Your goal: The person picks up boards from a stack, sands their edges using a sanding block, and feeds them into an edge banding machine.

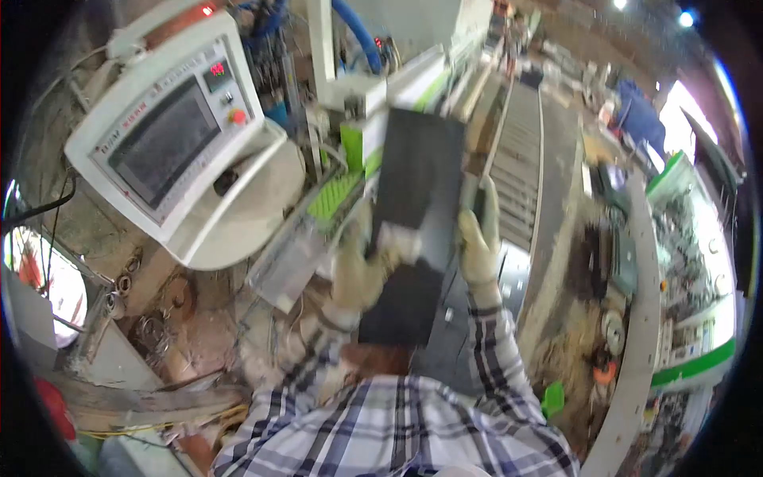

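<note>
A long dark rectangular panel (423, 175) is held up in front of my plaid shirt, its long side running away from me. My left hand (359, 266), in a pale glove, grips the panel's left side, with fingers over its face near a light patch. At the right edge is my right hand (480, 242), also gloved, with the thumb and fingers around a small dark object or edge that I cannot make out clearly. Below the panel lies a dark surface (455, 326) with small light marks.
A white control console (171, 151) with a screen and red button stands at the left. Slatted conveyor (515, 171) stretches ahead. A green-and-white machine (695, 262) is at the right. A green object (552, 399) lies low right.
</note>
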A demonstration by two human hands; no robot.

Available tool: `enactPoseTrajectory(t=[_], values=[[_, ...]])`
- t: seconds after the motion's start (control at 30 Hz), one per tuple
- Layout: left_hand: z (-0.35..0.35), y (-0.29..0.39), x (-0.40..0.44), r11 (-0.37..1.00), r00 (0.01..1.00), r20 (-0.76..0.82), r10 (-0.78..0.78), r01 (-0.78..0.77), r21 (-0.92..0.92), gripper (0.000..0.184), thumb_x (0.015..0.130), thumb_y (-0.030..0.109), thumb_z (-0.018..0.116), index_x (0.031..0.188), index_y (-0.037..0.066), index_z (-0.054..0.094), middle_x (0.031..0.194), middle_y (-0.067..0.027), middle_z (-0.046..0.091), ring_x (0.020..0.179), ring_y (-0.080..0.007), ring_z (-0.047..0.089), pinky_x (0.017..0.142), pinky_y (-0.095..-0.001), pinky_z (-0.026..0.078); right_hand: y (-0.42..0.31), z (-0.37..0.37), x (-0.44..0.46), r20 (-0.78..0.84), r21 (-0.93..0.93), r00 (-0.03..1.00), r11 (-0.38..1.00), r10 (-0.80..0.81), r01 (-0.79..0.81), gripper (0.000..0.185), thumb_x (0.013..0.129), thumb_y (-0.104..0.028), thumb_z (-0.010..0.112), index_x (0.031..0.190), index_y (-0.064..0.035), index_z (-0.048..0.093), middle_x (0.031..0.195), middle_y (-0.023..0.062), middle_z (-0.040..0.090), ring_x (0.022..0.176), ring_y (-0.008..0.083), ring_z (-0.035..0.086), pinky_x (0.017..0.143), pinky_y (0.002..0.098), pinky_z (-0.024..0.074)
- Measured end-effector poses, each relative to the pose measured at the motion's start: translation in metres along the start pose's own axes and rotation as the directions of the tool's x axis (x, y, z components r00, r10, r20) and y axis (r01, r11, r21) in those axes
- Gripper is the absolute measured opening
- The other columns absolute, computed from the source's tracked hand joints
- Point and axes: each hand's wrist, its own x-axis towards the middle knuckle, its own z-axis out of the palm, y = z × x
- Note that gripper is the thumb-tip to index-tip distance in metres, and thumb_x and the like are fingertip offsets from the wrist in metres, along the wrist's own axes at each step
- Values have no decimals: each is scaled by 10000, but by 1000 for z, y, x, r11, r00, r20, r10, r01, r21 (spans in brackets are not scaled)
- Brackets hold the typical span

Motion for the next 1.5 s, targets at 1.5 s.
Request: enactPoseTrajectory(t=[1.5], values=[[-71, -70, 34, 878, 992, -62, -107, 65, -475, 539, 1021, 248, 742, 1446, -24, 552, 1267, -35, 624, 1046, -113, 611, 926, -270, 533, 2, 18, -146, 340, -67, 904, 965, 261, -254, 693, 1018, -70, 622, 1632, 22, 312, 1426, 151, 587, 1283, 191, 556, 1123, 325, 418]])
